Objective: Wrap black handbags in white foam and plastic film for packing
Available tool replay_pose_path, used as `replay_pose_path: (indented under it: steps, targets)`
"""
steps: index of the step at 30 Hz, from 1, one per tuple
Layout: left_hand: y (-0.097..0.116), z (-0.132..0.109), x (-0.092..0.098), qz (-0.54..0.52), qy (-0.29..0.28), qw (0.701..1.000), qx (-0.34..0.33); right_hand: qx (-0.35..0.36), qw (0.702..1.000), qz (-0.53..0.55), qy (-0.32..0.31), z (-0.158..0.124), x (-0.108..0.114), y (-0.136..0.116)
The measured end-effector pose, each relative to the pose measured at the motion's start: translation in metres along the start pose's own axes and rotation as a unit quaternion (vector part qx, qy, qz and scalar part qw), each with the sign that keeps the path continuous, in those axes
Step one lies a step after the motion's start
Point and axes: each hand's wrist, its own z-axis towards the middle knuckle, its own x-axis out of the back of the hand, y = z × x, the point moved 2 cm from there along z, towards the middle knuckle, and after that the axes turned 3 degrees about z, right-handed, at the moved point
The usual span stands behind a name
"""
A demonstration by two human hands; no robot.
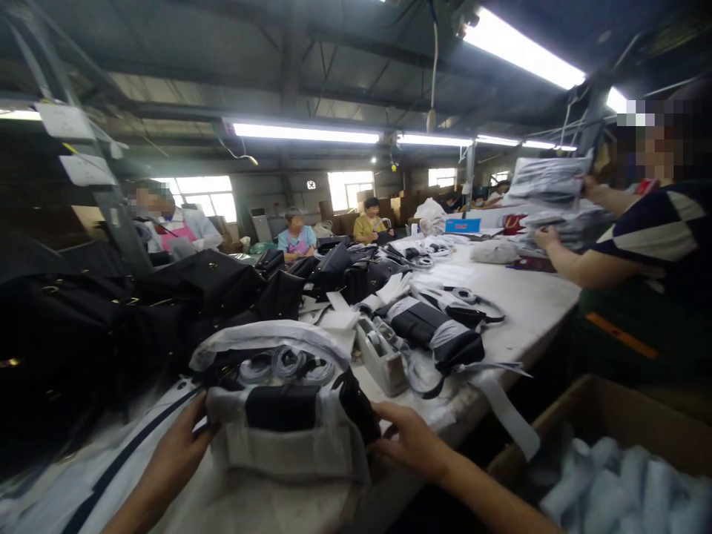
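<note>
Between my two hands stands a black handbag (282, 408), partly covered by white wrapping sheet. Its arched handle (278, 331) is also wrapped in white, and coiled wrapped straps (289, 363) sit under the arch. My left hand (186, 437) grips the bag's left end, thumb and fingers bent against it. At the opposite end, my right hand (409, 439) pinches the black side, its fingers partly hidden behind the bag. A tape dispenser (381, 356) stands just beyond the bag, to the right.
Black bags (189, 293) are heaped along the left. Another partly wrapped bag (423, 322) lies past the dispenser on the white table (534, 297). A cardboard box (628, 408) of white rolls is at lower right. A co-worker (639, 245) handles stacked packages (548, 182); others sit behind.
</note>
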Motion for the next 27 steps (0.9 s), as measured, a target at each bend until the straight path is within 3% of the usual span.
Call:
replay_pose_path:
  steps: [3, 5, 9, 11, 13, 14, 16, 17, 18, 20, 21, 22, 24, 27]
  targets:
    - [0.022, 0.02, -0.012, -0.085, -0.068, 0.994, -0.016, -0.012, 0.998, -0.006, 0.066, -0.029, -0.016, -0.008]
    - [0.034, 0.039, -0.025, -0.104, -0.071, 0.992, -0.029, -0.022, 0.994, -0.012, 0.105, -0.041, -0.037, -0.01]
    - [0.054, 0.074, -0.046, -0.102, -0.019, 0.994, -0.032, -0.032, 0.982, -0.011, 0.184, -0.041, -0.087, -0.008]
    - [0.062, 0.071, -0.045, -0.09, 0.033, 0.995, -0.015, -0.034, 0.977, -0.002, 0.209, -0.035, -0.105, -0.007]
    - [0.069, 0.042, -0.038, -0.079, 0.104, 0.991, 0.004, -0.037, 0.976, 0.008, 0.214, -0.028, -0.115, -0.009]
    - [0.072, 0.015, -0.035, -0.073, 0.146, 0.987, 0.011, -0.037, 0.977, 0.014, 0.212, -0.024, -0.117, -0.01]
    - [0.076, -0.058, -0.034, -0.056, 0.214, 0.975, 0.031, -0.03, 0.979, 0.025, 0.2, -0.018, -0.116, -0.014]
    - [0.076, -0.099, -0.04, -0.047, 0.219, 0.974, 0.038, -0.024, 0.981, 0.03, 0.19, -0.016, -0.114, -0.016]
    - [0.076, -0.139, -0.049, -0.041, 0.196, 0.979, 0.036, -0.017, 0.984, 0.034, 0.174, -0.013, -0.112, -0.017]
    - [0.077, -0.203, -0.082, -0.053, -0.011, 0.998, -0.032, -0.007, 0.99, 0.045, 0.136, -0.01, -0.108, -0.019]
    - [0.078, -0.225, -0.099, -0.074, -0.097, 0.991, -0.044, -0.005, 0.992, 0.052, 0.119, -0.008, -0.106, -0.02]
    - [0.079, -0.24, -0.114, -0.104, -0.143, 0.984, -0.035, -0.006, 0.993, 0.059, 0.105, -0.007, -0.105, -0.021]
    - [0.082, -0.247, -0.141, -0.185, -0.19, 0.964, 0.017, -0.011, 0.994, 0.068, 0.086, -0.006, -0.104, -0.023]
    - [0.087, -0.236, -0.175, -0.239, -0.234, 0.94, 0.064, -0.018, 0.995, 0.069, 0.07, -0.006, -0.106, -0.026]
